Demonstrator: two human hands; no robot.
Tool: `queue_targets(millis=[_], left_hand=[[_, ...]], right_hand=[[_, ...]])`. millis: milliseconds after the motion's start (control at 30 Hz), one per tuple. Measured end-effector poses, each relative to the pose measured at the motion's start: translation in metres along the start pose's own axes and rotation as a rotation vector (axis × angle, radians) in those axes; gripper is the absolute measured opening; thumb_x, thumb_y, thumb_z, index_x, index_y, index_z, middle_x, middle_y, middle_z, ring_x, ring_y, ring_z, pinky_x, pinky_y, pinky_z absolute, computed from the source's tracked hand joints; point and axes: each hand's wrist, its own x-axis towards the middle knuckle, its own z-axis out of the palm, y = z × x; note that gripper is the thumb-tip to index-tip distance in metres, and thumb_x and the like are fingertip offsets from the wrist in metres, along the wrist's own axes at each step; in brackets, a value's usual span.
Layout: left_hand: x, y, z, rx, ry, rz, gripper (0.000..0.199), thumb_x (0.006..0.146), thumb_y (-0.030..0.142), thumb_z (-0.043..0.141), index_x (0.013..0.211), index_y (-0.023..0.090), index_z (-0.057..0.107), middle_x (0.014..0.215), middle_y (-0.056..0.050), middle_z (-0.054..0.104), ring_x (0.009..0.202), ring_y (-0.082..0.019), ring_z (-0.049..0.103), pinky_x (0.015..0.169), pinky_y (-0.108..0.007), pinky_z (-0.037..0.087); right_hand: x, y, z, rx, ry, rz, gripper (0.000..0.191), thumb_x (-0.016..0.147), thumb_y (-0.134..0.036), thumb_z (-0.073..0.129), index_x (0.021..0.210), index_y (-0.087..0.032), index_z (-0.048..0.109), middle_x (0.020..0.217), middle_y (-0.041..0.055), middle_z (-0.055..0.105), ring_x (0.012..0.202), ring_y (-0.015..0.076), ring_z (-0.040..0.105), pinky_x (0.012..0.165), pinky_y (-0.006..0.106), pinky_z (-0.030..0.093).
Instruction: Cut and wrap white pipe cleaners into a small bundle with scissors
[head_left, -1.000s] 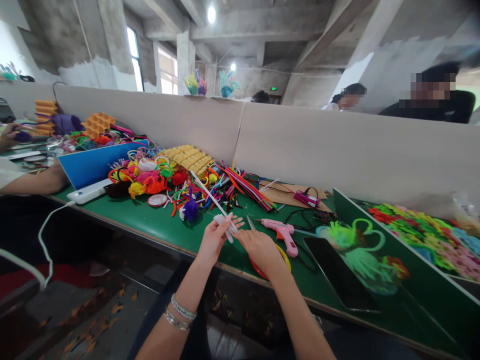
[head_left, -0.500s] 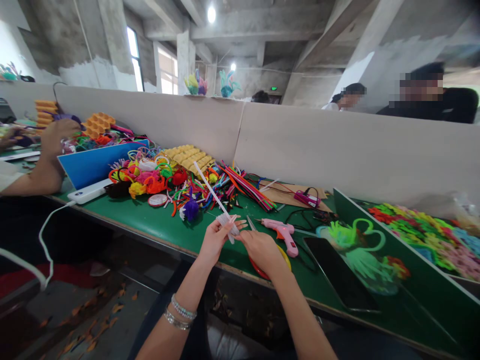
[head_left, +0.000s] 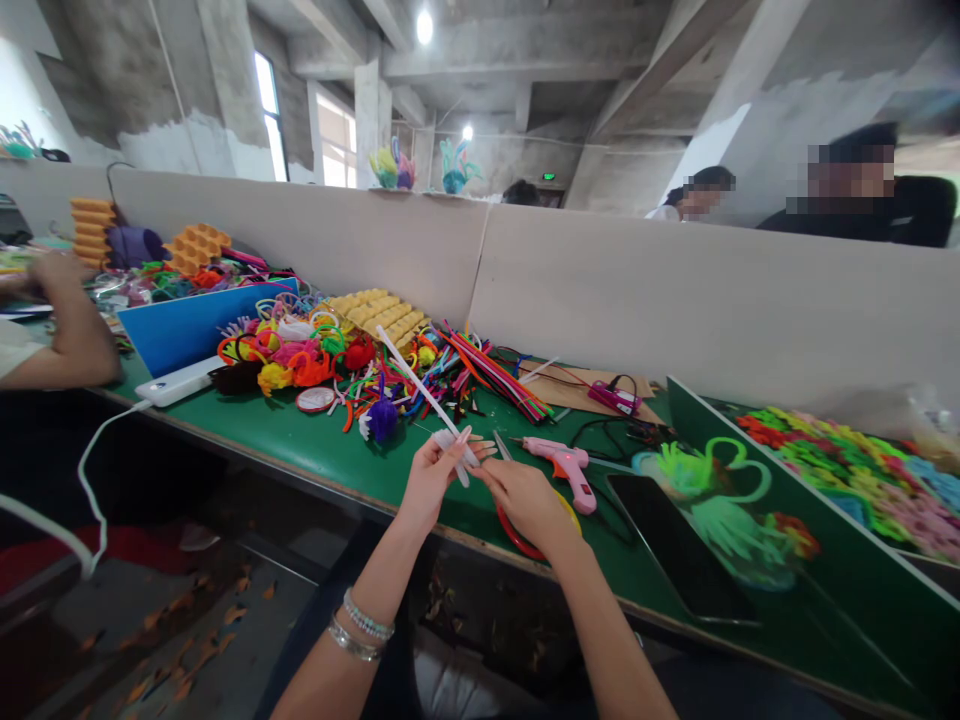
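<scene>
My left hand is closed on a white pipe cleaner, with its long end sticking up and to the left. A flattened white bundle, apparently folded pipe cleaner, shows between the thumb and fingers. My right hand is pinched at the right side of this white piece, its fingertips close to the left fingers. What exactly those fingertips grip is partly hidden. Under the right hand lie scissors with red and yellow handles, partly covered. A pink glue gun rests just beyond it.
Loose pipe cleaners and pompom shapes crowd the back left, by a blue board. To the right are a phone, green pipe-cleaner swans and an upright divider. A co-worker's arm is at far left.
The pipe cleaner's free end has swung slightly left and down. Both my hands stay nearly in place. The co-worker's hand has moved left, away from the purple roll.
</scene>
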Motion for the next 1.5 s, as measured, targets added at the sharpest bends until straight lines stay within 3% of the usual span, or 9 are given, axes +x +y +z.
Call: queue_targets(millis=[200, 400, 633, 1100, 1500], left_hand=[[0.001, 0.002, -0.002, -0.015, 0.022, -0.008, 0.032, 0.062, 0.03, 0.067, 0.088, 0.012, 0.062, 0.078, -0.007, 0.068, 0.07, -0.016, 0.063, 0.067, -0.027, 0.047], [0.0, 0.005, 0.001, -0.01, 0.039, -0.011, 0.032, 0.06, 0.031, 0.067, 0.086, 0.012, 0.064, 0.078, -0.007, 0.068, 0.072, -0.017, 0.063, 0.068, -0.027, 0.047], [-0.001, 0.002, 0.002, -0.023, 0.061, 0.036, 0.028, 0.06, 0.032, 0.067, 0.082, 0.014, 0.065, 0.075, -0.005, 0.068, 0.067, -0.013, 0.062, 0.063, -0.023, 0.046], [0.001, 0.001, 0.001, -0.147, 0.041, -0.068, 0.03, 0.061, 0.029, 0.067, 0.086, 0.012, 0.063, 0.076, -0.008, 0.068, 0.068, -0.018, 0.064, 0.06, -0.026, 0.049], [0.0, 0.001, 0.004, -0.153, 0.039, -0.034, 0.029, 0.063, 0.027, 0.067, 0.087, 0.011, 0.063, 0.078, -0.008, 0.069, 0.071, -0.018, 0.064, 0.067, -0.028, 0.049]], right_hand=[[0.001, -0.003, -0.001, 0.42, 0.022, 0.069, 0.032, 0.084, -0.042, 0.035, 0.068, -0.018, 0.048, 0.064, -0.0035, 0.052, 0.058, 0.0087, 0.045, 0.054, 0.021, 0.033], [0.002, -0.003, 0.001, 0.57, 0.044, 0.047, 0.031, 0.084, -0.037, 0.034, 0.063, -0.017, 0.044, 0.061, -0.004, 0.046, 0.058, 0.008, 0.042, 0.056, 0.021, 0.034], [0.004, 0.0, 0.008, 0.615, 0.049, 0.015, 0.031, 0.084, -0.033, 0.035, 0.06, -0.017, 0.043, 0.062, -0.0035, 0.046, 0.06, 0.0081, 0.042, 0.059, 0.021, 0.034], [0.003, 0.004, 0.01, 0.66, 0.05, -0.01, 0.028, 0.084, -0.033, 0.036, 0.064, -0.017, 0.047, 0.066, -0.0022, 0.048, 0.063, 0.0091, 0.043, 0.061, 0.022, 0.035], [0.003, 0.003, 0.009, 0.683, 0.107, -0.009, 0.027, 0.083, -0.031, 0.038, 0.061, -0.017, 0.045, 0.064, -0.0019, 0.047, 0.062, 0.0094, 0.043, 0.06, 0.022, 0.035]])
